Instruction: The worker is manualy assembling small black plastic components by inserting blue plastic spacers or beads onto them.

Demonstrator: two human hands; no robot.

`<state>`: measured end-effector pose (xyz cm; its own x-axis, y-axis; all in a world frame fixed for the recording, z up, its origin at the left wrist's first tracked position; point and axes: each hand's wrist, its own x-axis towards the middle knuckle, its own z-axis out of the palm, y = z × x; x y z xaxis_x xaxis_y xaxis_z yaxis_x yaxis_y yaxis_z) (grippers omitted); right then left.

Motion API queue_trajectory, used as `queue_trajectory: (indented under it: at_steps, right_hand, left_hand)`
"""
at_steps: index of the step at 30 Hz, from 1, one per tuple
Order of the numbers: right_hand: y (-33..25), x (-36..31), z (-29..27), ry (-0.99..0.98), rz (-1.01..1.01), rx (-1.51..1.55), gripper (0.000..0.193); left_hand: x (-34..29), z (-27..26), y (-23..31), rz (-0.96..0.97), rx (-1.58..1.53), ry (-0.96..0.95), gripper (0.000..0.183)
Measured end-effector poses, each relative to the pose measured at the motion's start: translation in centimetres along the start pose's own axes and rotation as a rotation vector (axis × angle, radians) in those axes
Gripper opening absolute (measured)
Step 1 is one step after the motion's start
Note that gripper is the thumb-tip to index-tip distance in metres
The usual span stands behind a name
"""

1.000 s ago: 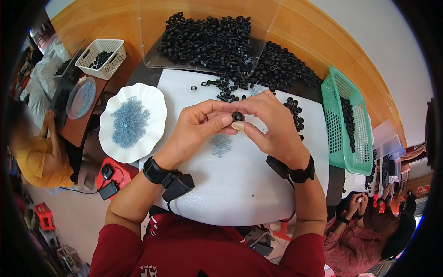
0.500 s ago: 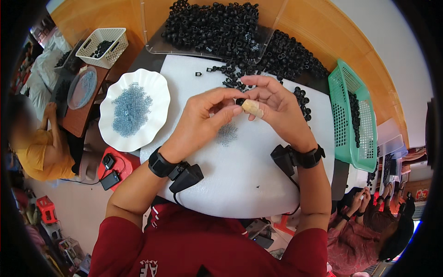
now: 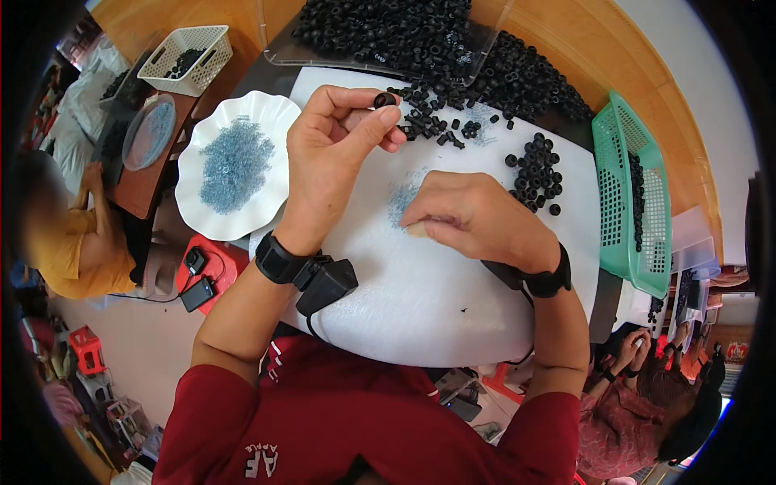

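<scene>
- Far left: a person in a yellow shirt, beside a small white basket with dark bits inside.
- Next along: a white plate with wavy edges, a heap of tiny blue beads in the middle of it.
- Left hand lifted up over the white pad, near the plate.
- Pinched between its thumb and first finger: one little black ring, short and round like a tiny tube.
- Ring's hole seems to face up and out toward the camera; long axis too short to tell for sure.
- Just right of that: loose black rings scattered on the pad, and a big black pile on a clear tray at the top.
- Right hand down flat on the pad, fingers curled in, fingertips pressing at a faint smear of blue beads.
- Something pale under those fingertips; cannot tell if it is gripped.
- Small bunch of black rings lying right of that hand.
- Far right: a green basket on the edge of the table, dark rings inside.
- Bottom right corner: another person in a patterned shirt.
</scene>
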<state>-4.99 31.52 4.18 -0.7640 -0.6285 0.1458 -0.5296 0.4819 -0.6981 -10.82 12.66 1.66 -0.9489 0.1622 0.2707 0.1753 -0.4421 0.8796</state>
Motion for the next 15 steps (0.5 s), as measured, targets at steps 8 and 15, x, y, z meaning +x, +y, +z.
queue_trajectory:
  at_steps: [8, 15]
  right_hand:
    - [-0.6, 0.3, 1.4, -0.041, -0.014, -0.229, 0.023]
    - [0.1, 0.2, 0.3, 0.009, 0.084, -0.19, 0.017]
  left_hand:
    - [0.1, 0.1, -0.2, -0.028, 0.015, -0.019, 0.018]
    - [0.0, 0.2, -0.2, -0.065, 0.005, -0.032, 0.02]
